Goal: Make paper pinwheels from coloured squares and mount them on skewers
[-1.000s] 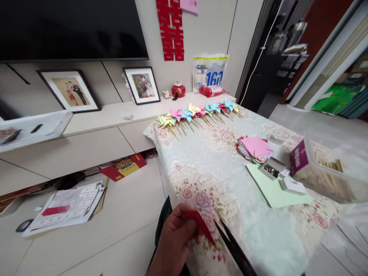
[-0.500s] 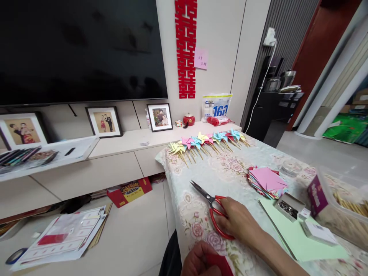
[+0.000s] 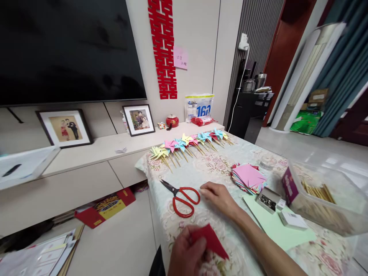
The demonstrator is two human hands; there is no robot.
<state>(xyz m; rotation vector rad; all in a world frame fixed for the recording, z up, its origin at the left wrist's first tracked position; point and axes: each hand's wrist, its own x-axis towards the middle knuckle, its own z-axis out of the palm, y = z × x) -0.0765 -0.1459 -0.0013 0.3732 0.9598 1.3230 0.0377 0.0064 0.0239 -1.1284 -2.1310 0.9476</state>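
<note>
**Red paper in one hand, scissors lying free beside the other**

Low at the near edge, the left hand [image 3: 186,255] pinches a folded red paper triangle [image 3: 211,240], fingers closed on its left corner so the point juts out clear to the right. Just beyond, the red-handled steel scissors [image 3: 181,194] lie flat on the floral-clothed bench [image 3: 218,172], blades shut, pointing away left. The right hand [image 3: 219,195] rests palm-down just beside the handles, fingers loose and holding nothing. Farther right sits a fanned stack of coloured paper squares [image 3: 248,178], pink on top, within easy reach. Along the far edge, a row of paper pinwheels on wooden sticks [image 3: 188,145] lies lined up, out of the way.
</note>
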